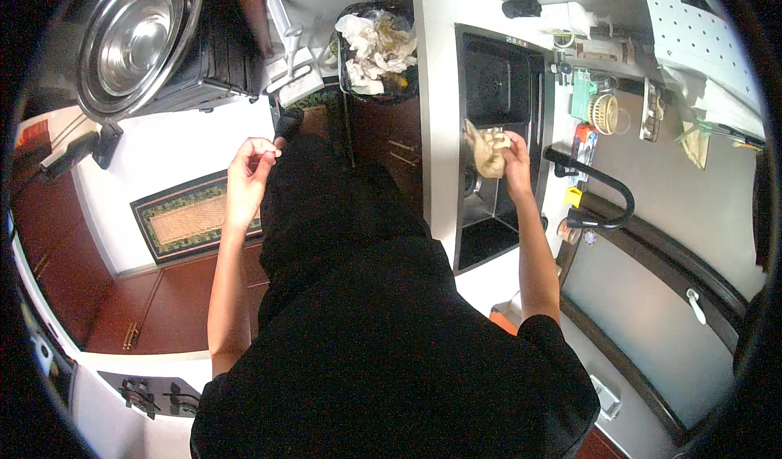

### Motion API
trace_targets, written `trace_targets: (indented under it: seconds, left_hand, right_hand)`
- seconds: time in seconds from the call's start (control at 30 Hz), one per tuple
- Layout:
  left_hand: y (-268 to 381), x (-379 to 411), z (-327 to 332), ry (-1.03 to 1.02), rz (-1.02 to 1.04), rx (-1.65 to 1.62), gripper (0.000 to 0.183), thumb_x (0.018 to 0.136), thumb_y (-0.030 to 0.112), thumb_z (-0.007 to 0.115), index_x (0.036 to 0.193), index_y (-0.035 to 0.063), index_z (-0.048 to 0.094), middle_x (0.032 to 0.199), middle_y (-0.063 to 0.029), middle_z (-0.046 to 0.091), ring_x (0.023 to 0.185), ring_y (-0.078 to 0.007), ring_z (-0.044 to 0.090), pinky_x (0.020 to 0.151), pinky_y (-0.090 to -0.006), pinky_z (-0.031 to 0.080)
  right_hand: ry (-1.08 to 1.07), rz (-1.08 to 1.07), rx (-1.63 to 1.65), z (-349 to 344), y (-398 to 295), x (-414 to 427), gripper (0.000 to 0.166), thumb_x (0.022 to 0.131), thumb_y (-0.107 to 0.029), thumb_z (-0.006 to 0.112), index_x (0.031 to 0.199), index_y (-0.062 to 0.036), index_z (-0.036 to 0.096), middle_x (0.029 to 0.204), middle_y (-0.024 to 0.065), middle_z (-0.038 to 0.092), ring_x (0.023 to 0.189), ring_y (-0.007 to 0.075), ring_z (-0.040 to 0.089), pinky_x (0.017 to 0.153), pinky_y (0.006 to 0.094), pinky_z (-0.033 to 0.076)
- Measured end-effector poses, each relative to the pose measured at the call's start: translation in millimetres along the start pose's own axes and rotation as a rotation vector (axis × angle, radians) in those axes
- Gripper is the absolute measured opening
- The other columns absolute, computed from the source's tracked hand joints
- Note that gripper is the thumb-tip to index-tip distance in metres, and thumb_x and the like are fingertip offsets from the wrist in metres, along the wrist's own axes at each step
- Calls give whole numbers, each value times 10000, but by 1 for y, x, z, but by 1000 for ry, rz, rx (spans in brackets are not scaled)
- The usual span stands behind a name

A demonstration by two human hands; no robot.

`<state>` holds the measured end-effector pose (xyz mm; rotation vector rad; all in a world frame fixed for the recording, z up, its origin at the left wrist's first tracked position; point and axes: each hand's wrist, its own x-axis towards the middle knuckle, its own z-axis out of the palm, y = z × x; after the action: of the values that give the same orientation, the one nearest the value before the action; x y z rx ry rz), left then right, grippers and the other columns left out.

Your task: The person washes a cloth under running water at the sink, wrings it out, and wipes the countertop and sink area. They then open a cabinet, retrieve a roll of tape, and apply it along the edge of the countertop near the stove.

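Note:
My right hand [518,163] grips a crumpled tan cloth [487,153], which hangs over the black double-basin sink [489,98]. The cloth seems clear of the sink's surfaces, though its exact height is hard to judge. On the other side, my left hand [250,175] is held in the air with thumb and fingertips together. Nothing shows between those fingers. Beneath it lie the white floor and a patterned mat [189,214] with a dark border.
A bin [380,49] full of crumpled waste stands beyond the counter end, near a dustpan [299,80]. A black curved faucet [626,190] rises behind the sink, with a bottle [565,19] and a ribbed brush [603,114] along the ledge. Steel bowls [137,43] sit upper left.

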<state>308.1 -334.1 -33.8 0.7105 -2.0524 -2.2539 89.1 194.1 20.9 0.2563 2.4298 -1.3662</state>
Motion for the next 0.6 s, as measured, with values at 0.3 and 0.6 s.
trace_targets:
  seconds: [0.3, 0.6]
  left_hand:
    - [30, 18, -6, -72, 68, 78, 44, 1003, 10, 600, 1034, 39, 610, 931, -24, 654, 922, -116, 638, 871, -272, 499]
    - [58, 66, 3, -302, 21, 137, 53, 992, 7, 594, 1025, 42, 616, 973, -22, 684, 894, -101, 628, 824, -263, 488]
  right_hand:
    - [-88, 27, 562, 65, -28, 1, 389, 990, -13, 510, 1372, -81, 525, 1302, 142, 604, 1168, 257, 625, 985, 379, 523]
    - [490, -418, -652, 172, -17, -24, 474, 935, -131, 665, 1392, -40, 581, 1437, 295, 507, 1302, 466, 519, 1118, 458, 408]
